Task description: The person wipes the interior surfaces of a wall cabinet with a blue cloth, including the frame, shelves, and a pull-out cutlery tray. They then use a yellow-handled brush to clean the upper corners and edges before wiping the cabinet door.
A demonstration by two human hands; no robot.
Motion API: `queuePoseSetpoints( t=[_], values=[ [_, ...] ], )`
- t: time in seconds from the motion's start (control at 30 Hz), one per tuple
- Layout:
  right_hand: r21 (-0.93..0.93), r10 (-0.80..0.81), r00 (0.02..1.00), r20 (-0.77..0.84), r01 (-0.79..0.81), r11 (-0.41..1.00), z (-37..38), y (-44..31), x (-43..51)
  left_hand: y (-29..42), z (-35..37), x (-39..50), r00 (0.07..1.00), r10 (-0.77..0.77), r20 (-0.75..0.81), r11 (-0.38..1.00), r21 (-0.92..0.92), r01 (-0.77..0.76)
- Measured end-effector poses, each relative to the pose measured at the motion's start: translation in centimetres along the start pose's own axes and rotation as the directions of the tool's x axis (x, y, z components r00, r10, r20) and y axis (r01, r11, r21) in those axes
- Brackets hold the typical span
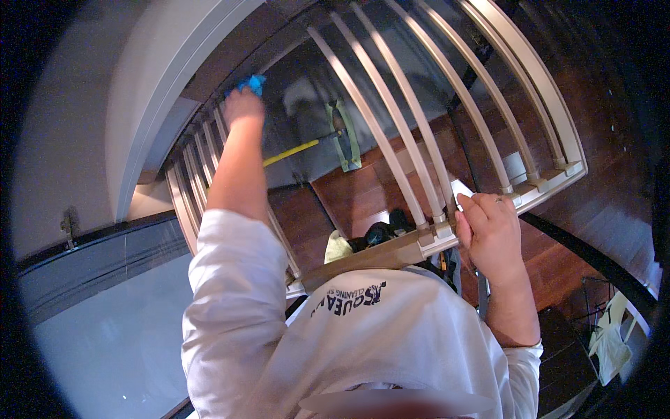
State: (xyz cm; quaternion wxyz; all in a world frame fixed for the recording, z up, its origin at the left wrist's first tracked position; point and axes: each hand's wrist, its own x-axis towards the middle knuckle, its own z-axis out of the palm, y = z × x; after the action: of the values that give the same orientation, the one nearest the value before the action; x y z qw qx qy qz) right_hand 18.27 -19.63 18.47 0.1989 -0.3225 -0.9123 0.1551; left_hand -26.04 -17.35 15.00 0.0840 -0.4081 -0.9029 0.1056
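Note:
Over on the left, my left hand [244,109] is closed on a blue cloth [253,84], reaching to the far side of a cream slatted frame [377,256]. The hand is slightly blurred. My right hand [489,228] grips the frame's near rail, with fingers curled over it beside the slat ends. A white patch shows by those fingertips; I cannot tell what it is. Several long pale slats [390,141] run away from the near rail on the right. More slats [191,178] show at the left, partly hidden by my left forearm.
Through the gap between slats, a yellow-handled tool [293,151] with a pale green-edged head [345,136] is visible below. Dark reddish wooden flooring [361,183] lies beneath. A curved white edge [152,105] borders the left. Pale cloth [610,340] hangs at lower right.

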Motion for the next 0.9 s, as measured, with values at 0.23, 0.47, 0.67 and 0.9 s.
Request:
queuePoseSetpoints(
  t=[0.23,0.47,0.67,0.9],
  values=[
    [0.004,0.014,0.999,0.041,-0.014,1.0,0.3,0.2,0.2,3.5,-1.4,-0.5,0.772,0.315,-0.552,0.901,-0.082,-0.426],
    [0.009,0.013,0.999,0.05,-0.013,1.0,0.3,0.0,0.1,5.5,-3.6,2.5,0.99,0.131,-0.059,0.99,-0.049,-0.134],
    [0.03,-0.017,0.999,0.028,0.016,0.999,0.1,0.3,-0.3,-2.8,-2.3,0.0,0.988,-0.115,-0.106,0.992,0.033,0.119],
    [0.044,-0.027,0.999,0.024,0.026,0.999,0.1,0.2,-0.2,-2.0,-1.3,2.4,0.985,-0.171,0.025,0.985,0.025,0.17]
  ],
)
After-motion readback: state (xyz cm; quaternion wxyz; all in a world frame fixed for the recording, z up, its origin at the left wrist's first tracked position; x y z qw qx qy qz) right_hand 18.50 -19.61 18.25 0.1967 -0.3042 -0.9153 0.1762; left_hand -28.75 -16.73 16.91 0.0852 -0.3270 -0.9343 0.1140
